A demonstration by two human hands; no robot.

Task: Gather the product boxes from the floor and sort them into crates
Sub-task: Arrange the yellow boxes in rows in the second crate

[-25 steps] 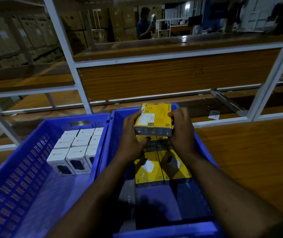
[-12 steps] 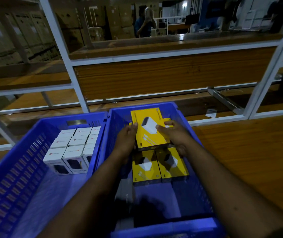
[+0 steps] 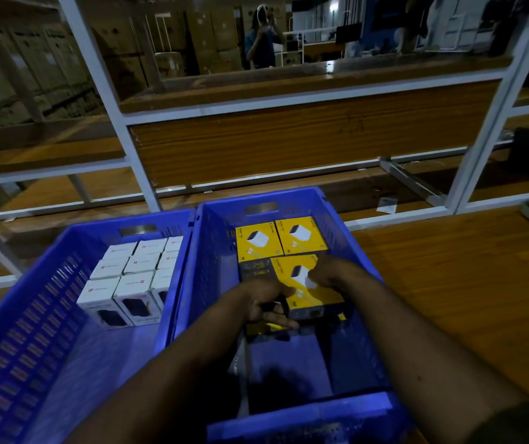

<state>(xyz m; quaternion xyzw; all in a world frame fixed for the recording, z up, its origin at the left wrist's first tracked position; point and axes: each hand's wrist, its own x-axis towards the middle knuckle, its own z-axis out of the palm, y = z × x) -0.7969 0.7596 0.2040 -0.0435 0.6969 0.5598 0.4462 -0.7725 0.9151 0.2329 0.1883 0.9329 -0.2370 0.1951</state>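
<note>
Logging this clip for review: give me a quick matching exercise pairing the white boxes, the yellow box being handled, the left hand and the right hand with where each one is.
Things:
1. white boxes
2. held yellow box
3. left hand
4. right hand

Places:
A. on the box's top face
B. in the left crate, far end
C. at the box's near left edge
D. in the right crate, nearer than two other yellow boxes

Pairs: 1-B, 2-D, 3-C, 4-A

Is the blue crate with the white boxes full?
No. White boxes fill only the far end of the left crate; the near part shows bare floor.
</note>
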